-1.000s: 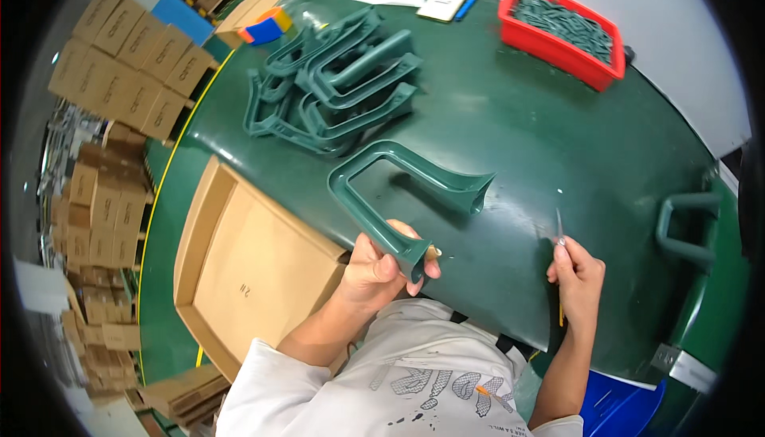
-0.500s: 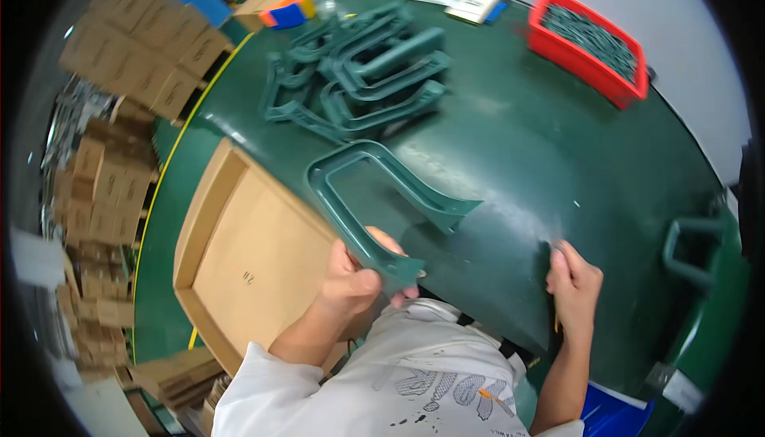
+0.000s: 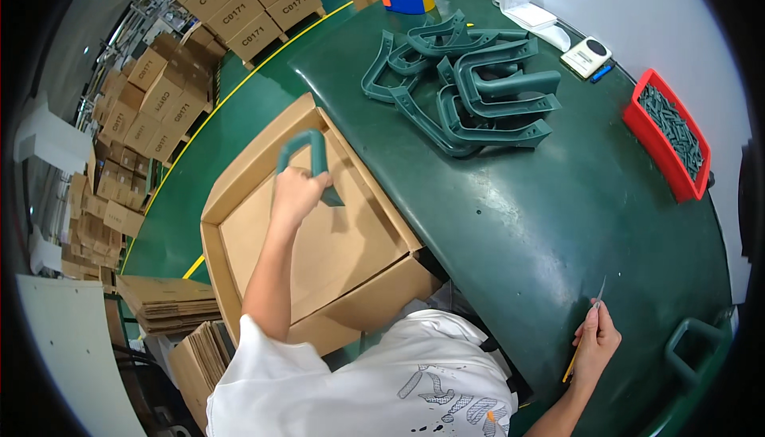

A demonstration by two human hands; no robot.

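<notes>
"One U-shaped green handle (image 3: 318,150): where do we log it?"

"Over the open brown carton (image 3: 382,297), bend pointing away from the body. We cannot tell whether it touches the carton floor."

"And the grip on it?"

"Left hand (image 3: 300,192): we see the fingers closed round one leg of the handle, palm down, no gap visible. The forearm reaches across the carton's near wall."

"The other side?"

"Right hand (image 3: 596,344): we record thumb and fingers pinched together on a thin pale pointed tool (image 3: 602,287), tip upward. A yellow strip (image 3: 569,367) shows below the fist; we cannot tell if it belongs to the tool."

"Surroundings, moving outward?"

"We note the green table (image 3: 526,238) to the right of the carton. On its far part lies a tangled pile of green handles (image 3: 510,84), with a blue and orange ring (image 3: 406,0) behind. One separate handle (image 3: 677,349) sits near the right edge."

"Far side?"

"We list a red bin (image 3: 649,130) filled with small green pieces, a cream device (image 3: 586,54) and some white paper (image 3: 526,13). Left of the table: stacked boxes (image 3: 255,7), and flattened cardboard (image 3: 167,301) nearer us."
</notes>
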